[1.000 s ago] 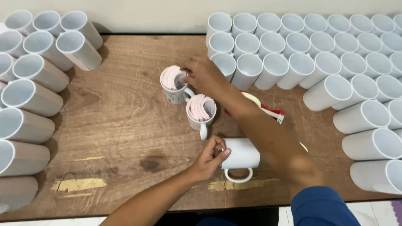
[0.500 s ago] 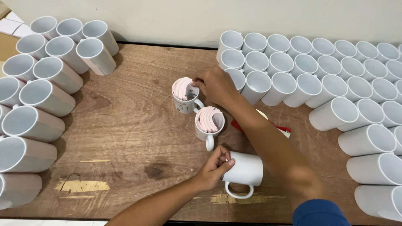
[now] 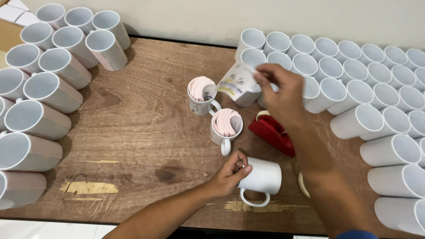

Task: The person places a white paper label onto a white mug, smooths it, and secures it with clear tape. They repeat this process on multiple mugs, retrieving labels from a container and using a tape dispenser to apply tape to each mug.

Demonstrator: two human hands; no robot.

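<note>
White mugs (image 3: pixel 389 150) ringed a brown wood table (image 3: pixel 133 132); pink sheets (image 3: pixel 201 87) filled two; red tape dispenser (image 3: pixel 271 135); printed sheet (image 3: pixel 237 82) white with purple-yellow.

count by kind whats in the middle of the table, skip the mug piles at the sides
mugs holding pink rolls: 2
white mug in left hand: 1
printed sheet in right hand: 1
red tape dispenser: 1
pale ring, partly hidden: 1
total: 6

Two mugs stuffed with rolled pink sheets (image 3: pixel 202 88), one white mug lying on its side (image 3: pixel 262 176), one red tape dispenser (image 3: pixel 271 132), one printed sheet (image 3: pixel 235 82), two hands.
</note>
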